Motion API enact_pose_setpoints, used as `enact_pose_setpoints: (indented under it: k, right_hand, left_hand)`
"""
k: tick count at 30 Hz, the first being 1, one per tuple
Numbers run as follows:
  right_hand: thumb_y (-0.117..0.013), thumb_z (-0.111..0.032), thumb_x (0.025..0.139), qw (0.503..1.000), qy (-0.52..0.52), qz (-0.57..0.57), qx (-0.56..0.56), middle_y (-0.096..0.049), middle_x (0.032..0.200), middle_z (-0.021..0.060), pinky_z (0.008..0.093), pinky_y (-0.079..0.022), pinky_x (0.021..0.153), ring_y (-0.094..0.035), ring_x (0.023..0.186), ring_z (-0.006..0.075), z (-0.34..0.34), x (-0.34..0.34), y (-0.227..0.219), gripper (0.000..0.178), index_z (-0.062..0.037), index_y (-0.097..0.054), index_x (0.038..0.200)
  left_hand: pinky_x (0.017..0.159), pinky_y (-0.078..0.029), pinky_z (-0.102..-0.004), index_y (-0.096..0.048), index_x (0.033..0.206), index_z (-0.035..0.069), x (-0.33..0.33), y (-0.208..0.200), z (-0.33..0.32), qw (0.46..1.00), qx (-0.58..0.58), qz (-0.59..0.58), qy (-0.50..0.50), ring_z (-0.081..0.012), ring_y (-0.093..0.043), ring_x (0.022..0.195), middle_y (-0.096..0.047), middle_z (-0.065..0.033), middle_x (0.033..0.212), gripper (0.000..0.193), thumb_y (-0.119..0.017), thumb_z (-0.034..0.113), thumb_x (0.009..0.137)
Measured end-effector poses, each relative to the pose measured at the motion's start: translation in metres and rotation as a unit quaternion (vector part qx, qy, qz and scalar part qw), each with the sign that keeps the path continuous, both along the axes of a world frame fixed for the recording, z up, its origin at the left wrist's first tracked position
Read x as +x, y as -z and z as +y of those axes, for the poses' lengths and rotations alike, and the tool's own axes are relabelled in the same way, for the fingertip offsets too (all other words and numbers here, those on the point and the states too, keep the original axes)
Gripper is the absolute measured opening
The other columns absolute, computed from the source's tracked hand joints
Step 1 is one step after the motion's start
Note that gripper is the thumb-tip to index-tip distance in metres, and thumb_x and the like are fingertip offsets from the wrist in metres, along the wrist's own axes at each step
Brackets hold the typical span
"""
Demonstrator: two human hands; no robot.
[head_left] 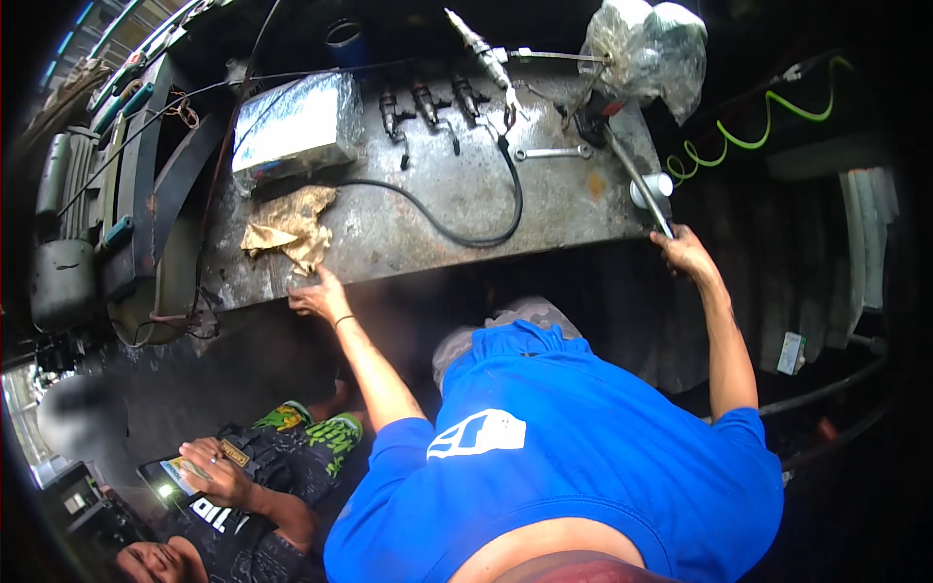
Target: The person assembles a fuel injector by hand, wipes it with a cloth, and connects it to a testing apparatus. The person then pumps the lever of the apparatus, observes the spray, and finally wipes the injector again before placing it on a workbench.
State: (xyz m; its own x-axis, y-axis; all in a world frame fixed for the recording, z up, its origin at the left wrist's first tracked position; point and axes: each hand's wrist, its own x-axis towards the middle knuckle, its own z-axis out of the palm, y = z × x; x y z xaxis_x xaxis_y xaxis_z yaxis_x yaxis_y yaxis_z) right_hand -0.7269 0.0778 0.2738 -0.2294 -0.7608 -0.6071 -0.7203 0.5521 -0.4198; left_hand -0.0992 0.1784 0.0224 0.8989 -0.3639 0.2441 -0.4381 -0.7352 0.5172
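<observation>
My left hand (317, 295) rests at the front edge of a metal workbench (379, 255), fingers apart, one fingertip against a crumpled tan rag (292, 225). On the right, my right hand (686, 251) is closed round the lower end of a long metal bar (637, 178). The bar slopes up to a dark fixture (591, 124) at the bench's right end. A white cylindrical item (653, 189) sits beside the bar. Left of the fixture lies a combination wrench (553, 153). Behind it, a silver injector-like part (476, 47) joins a thin metal pipe (554, 56).
Three dark injector-like parts (428, 105) lie near a plastic-wrapped box (296, 126). A black cable (437, 228) loops across the bench. A clear plastic bag (646, 53) covers something at back right, near a green coiled hose (768, 121). Another person (228, 486) holds a phone at lower left.
</observation>
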Motion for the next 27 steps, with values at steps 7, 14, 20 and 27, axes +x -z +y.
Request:
enact_pose_setpoints:
  k: [7,14,20,27]
  right_hand:
    - [-0.067,-0.030,0.088,0.996,-0.026,0.058,0.069,-0.059,0.064,0.0088,0.0333,-0.047,0.038,-0.058,0.047,0.0187,-0.048,0.027,-0.076,0.033,0.0022,-0.058,0.090]
    - [-0.069,-0.023,0.084,0.985,0.162,-0.024,0.048,-0.049,0.053,0.0033,0.0347,-0.039,0.035,-0.048,0.039,0.0155,0.005,0.014,0.053,0.027,-0.0057,-0.053,0.070]
    - [-0.063,-0.025,0.083,0.992,0.121,0.032,0.017,-0.049,0.047,0.0081,0.0391,-0.046,0.041,-0.053,0.039,0.0227,0.003,0.021,0.083,0.035,0.0010,-0.056,0.061]
    - [-0.067,-0.025,0.078,0.989,0.052,0.073,-0.121,-0.063,0.072,0.0303,0.0522,-0.049,0.070,-0.064,0.075,0.0491,0.046,0.000,0.219,0.034,0.0089,-0.064,0.078]
  left_hand:
    - [0.111,-0.033,-0.0551,-0.004,0.143,-0.023,0.036,0.053,-0.021,0.954,-0.068,0.177,-0.232,-0.0553,-0.029,0.134,-0.021,-0.0492,0.139,0.116,-0.066,0.056,0.086]
    - [0.102,-0.042,-0.0543,-0.015,0.141,-0.022,0.013,0.050,-0.040,0.953,-0.094,0.139,-0.252,-0.0534,-0.048,0.120,-0.045,-0.0453,0.128,0.108,-0.059,0.061,0.088]
    - [0.094,-0.047,-0.0538,-0.021,0.139,-0.018,0.009,0.035,-0.047,0.950,-0.049,0.139,-0.276,-0.0526,-0.057,0.110,-0.054,-0.0433,0.118,0.099,-0.057,0.060,0.090]
    - [0.086,-0.050,-0.0566,-0.030,0.129,-0.013,0.008,0.016,-0.047,0.945,0.006,0.160,-0.284,-0.0539,-0.061,0.102,-0.060,-0.0414,0.105,0.090,-0.053,0.064,0.090]
